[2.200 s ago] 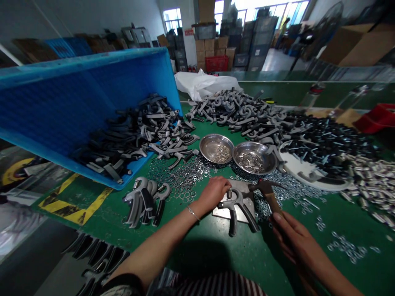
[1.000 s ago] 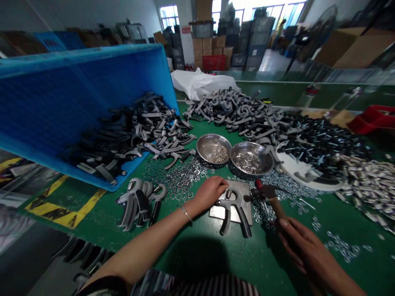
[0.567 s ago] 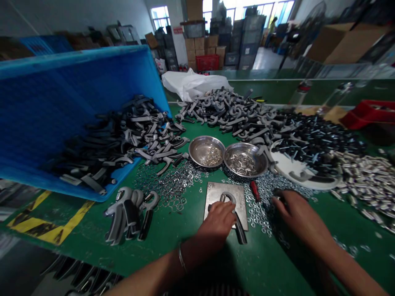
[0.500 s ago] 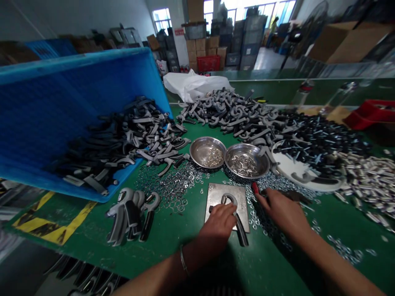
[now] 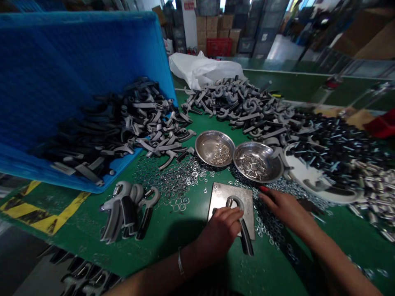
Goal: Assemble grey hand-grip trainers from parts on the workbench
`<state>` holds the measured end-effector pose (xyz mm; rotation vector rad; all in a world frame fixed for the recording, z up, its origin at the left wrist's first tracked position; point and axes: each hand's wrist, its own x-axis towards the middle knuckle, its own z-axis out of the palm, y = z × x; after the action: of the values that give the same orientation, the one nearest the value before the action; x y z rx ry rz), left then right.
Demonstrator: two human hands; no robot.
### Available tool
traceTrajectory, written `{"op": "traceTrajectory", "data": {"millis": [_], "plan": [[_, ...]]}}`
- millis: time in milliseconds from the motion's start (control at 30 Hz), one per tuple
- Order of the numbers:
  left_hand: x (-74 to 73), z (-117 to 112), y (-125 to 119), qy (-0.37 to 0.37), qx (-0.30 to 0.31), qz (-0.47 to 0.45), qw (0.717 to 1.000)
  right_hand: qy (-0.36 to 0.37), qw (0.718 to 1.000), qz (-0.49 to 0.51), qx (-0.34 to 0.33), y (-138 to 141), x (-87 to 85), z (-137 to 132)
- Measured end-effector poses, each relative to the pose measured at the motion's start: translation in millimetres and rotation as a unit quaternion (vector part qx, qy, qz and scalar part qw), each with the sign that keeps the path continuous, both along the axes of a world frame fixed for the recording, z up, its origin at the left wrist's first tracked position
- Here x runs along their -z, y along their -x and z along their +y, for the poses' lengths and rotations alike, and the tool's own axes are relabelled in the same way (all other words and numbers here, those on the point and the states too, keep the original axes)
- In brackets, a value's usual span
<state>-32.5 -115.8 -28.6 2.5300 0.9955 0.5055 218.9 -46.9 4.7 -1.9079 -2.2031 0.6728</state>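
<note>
A grey hooked handle with a black grip (image 5: 247, 240) lies across a square metal plate (image 5: 221, 191). My left hand (image 5: 224, 228) is closed over its upper part; a small spring shows by the hook. To the right, my right hand (image 5: 285, 207) is low over scattered washers, fingers closed around a dark tool (image 5: 310, 205) with a red end (image 5: 263, 189). The hand covers most of that tool, so its kind is unclear. Several similar handles (image 5: 128, 209) lie grouped at the left.
Behind the plate stand two metal bowls (image 5: 200, 142) (image 5: 276, 174) of small parts. A blue crate (image 5: 92, 53) of handles tips open at left. Heaped handles (image 5: 247, 102), black-headed screws (image 5: 342, 144), metal sleeves (image 5: 379, 181) and a white dish (image 5: 296, 168) spread behind and right.
The camera view has tilted down and shifted, so the table things sit differently in the picture. My left hand stays on the handle; my right hand is slightly nearer the bowls.
</note>
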Motion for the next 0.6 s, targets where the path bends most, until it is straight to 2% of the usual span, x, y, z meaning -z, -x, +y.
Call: {"op": "traceTrajectory", "data": {"millis": [133, 233, 300, 467, 533, 600], "plan": [[2.2, 0, 2, -0.011, 0.003, -0.031, 0.999, -0.074, 0.989, -0.126, -0.016, 24, 1.2, 1], [3.7, -1, 3, -0.022, -0.011, -0.071, 0.997, -0.150, 0.957, -0.246, -0.016, 31, -1.6, -7], [5.4, -2, 4, -0.025, -0.015, -0.090, 0.996, -0.192, 0.941, -0.277, -0.009, 27, 1.3, -12], [1.4, -3, 3, -0.030, -0.013, -0.102, 0.994, -0.237, 0.930, -0.280, -0.016, 1, 12.9, -17], [-8.0, -1, 4, -0.037, -0.022, -0.103, 0.994, -0.226, 0.942, -0.246, -0.027, -7, 7.1, -22], [-20.3, 2, 6, -0.054, -0.039, -0.096, 0.993, -0.203, 0.966, -0.156, -0.028, -10, -8.4, -33]]}}
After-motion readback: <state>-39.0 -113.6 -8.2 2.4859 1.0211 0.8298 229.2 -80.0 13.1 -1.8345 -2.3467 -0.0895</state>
